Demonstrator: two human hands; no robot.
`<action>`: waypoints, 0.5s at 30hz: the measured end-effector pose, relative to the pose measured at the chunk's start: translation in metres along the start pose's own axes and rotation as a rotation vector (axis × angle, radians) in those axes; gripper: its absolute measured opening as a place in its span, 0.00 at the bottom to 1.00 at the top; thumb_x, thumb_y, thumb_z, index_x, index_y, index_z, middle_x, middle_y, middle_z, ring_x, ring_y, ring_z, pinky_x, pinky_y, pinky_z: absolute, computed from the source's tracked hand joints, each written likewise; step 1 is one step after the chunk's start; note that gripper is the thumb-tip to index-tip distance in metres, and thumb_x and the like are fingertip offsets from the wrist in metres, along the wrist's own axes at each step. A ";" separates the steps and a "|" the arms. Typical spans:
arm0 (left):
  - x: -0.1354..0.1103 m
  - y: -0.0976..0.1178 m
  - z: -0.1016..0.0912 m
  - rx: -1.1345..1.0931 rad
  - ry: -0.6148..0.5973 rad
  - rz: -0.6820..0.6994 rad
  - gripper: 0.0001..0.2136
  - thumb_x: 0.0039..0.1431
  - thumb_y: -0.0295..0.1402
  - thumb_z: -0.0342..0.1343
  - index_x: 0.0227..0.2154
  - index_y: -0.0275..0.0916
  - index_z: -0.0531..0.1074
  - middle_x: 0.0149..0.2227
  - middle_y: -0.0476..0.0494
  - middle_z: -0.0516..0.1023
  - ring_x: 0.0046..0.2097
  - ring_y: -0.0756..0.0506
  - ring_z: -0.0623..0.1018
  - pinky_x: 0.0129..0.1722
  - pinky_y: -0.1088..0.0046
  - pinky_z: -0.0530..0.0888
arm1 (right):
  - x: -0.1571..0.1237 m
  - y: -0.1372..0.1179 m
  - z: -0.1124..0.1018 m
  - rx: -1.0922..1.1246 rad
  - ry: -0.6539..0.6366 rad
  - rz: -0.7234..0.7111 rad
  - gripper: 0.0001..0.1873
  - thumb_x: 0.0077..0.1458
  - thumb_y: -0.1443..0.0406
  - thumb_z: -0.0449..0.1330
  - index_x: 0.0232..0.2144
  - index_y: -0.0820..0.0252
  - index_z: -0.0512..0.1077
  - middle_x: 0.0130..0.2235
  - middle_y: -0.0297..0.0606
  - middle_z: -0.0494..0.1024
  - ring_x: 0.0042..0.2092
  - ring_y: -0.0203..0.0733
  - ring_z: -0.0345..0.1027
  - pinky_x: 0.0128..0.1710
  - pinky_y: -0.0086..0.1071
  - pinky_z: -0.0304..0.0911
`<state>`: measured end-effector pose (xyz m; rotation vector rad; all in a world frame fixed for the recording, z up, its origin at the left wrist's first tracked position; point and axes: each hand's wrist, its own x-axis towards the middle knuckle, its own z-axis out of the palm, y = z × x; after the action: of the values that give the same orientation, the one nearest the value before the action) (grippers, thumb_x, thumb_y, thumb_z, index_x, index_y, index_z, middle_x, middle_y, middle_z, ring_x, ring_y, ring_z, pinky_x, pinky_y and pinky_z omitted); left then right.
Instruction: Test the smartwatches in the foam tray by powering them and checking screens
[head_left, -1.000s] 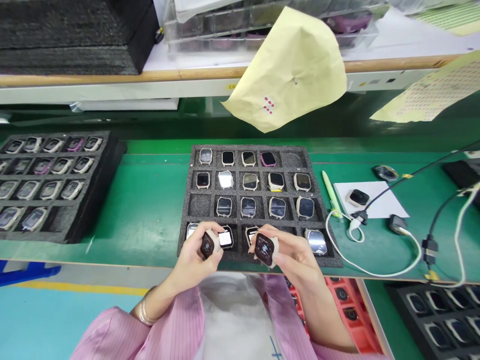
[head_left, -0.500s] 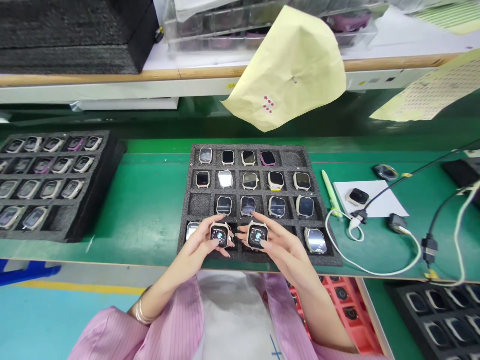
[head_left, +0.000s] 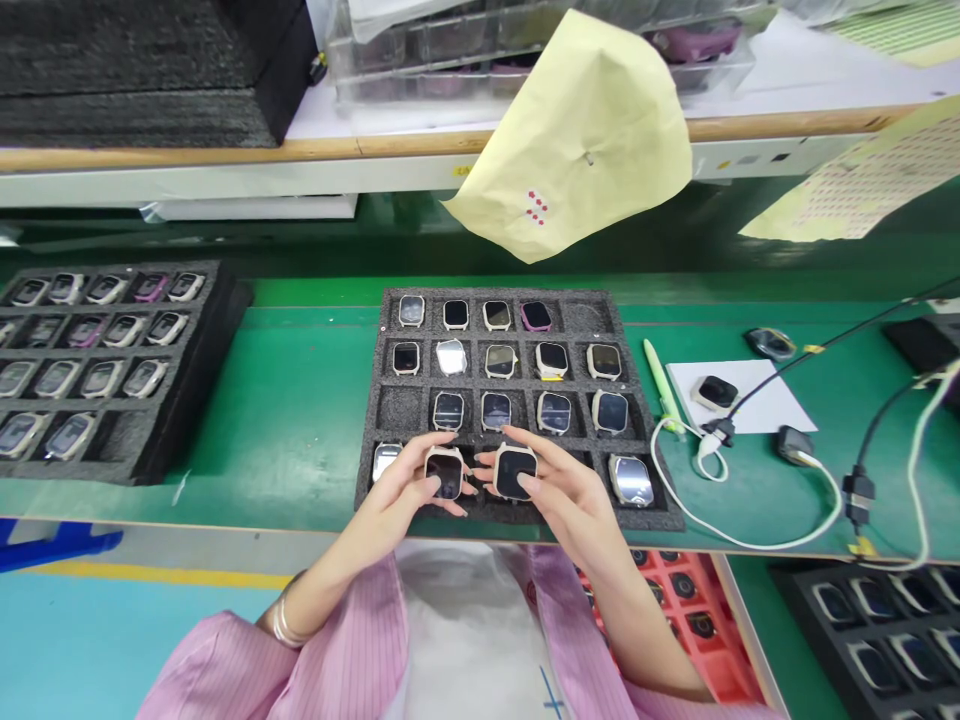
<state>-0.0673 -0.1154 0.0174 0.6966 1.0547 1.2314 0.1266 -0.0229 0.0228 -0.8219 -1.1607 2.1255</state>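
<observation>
My left hand (head_left: 406, 484) is closed around a smartwatch (head_left: 445, 472) with a light case, its thumb at the lower left of the screen. In my right hand (head_left: 558, 484) is a second light-cased smartwatch (head_left: 515, 470), thumb over the lower right of its screen. Both screens are dark and face up, side by side with a gap between them. The hands are over the front row of a black foam tray (head_left: 390, 411), which holds several strapless watches in its compartments. A silver-screened watch (head_left: 631, 482) sits in the tray's front right compartment.
Another foam tray of watches (head_left: 196, 350) stands at the left. On the right lie a green pen (head_left: 661, 382), a watch on white paper (head_left: 716, 392) and charging cables (head_left: 739, 545). Below the bench edge is a red tray (head_left: 709, 655). Yellow paper (head_left: 577, 150) hangs from the shelf.
Both held watch screens have gone from a lit display to dark. My hands have stayed nearly in place.
</observation>
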 end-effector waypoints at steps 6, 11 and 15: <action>0.001 0.001 0.003 0.045 -0.012 0.018 0.19 0.63 0.31 0.50 0.56 0.46 0.62 0.47 0.43 0.69 0.45 0.43 0.76 0.42 0.64 0.79 | 0.000 0.003 -0.001 -0.074 0.022 -0.022 0.22 0.59 0.63 0.62 0.55 0.51 0.68 0.50 0.43 0.78 0.48 0.51 0.75 0.50 0.43 0.70; 0.004 0.002 0.007 0.232 0.076 0.026 0.24 0.55 0.26 0.58 0.54 0.43 0.61 0.36 0.49 0.70 0.35 0.49 0.74 0.31 0.77 0.73 | -0.003 0.000 -0.006 -0.039 -0.092 0.036 0.27 0.63 0.60 0.58 0.62 0.47 0.59 0.57 0.43 0.72 0.57 0.50 0.68 0.58 0.48 0.62; 0.005 0.002 0.009 0.339 0.150 0.029 0.18 0.55 0.24 0.56 0.48 0.40 0.64 0.29 0.54 0.68 0.27 0.53 0.71 0.29 0.78 0.69 | -0.003 -0.001 -0.005 0.008 -0.096 0.046 0.25 0.61 0.61 0.61 0.60 0.49 0.64 0.54 0.44 0.75 0.54 0.51 0.71 0.57 0.49 0.62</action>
<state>-0.0603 -0.1086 0.0214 0.8910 1.4016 1.1538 0.1329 -0.0217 0.0223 -0.7576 -1.1916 2.2272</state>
